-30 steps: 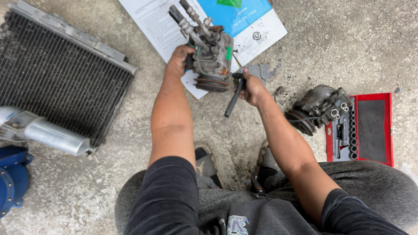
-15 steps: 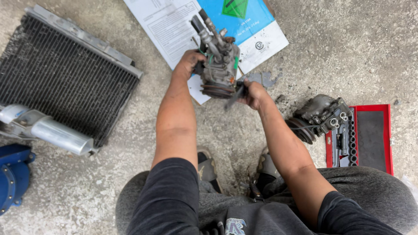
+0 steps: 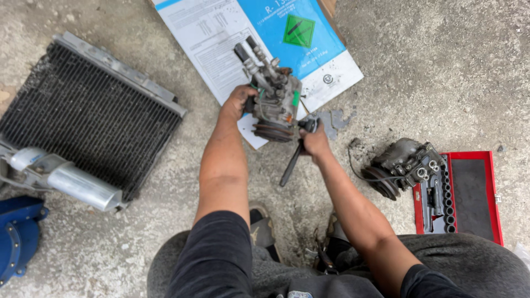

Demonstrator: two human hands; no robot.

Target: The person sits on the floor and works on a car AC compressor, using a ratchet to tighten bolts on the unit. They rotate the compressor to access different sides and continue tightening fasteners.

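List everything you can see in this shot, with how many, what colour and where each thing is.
Compressor: one, grey and grimy, held upright at top centre over the cardboard.
Ratchet handle: one, black, slanting down from the compressor's base.
Cardboard sheet: one, white and blue, flat on the concrete at the top.
Second compressor: one, dark grey, on the ground at right, against the socket case.
Socket case: one, red with black lining, open at far right.
Condenser: one, black fins in a silver frame, at left.
Silver cylinder: one, lying at the condenser's lower edge.
Blue metal part: one, bottom left corner.
Left hand: grips the compressor's left side.
Right hand: holds the ratchet handle's top.
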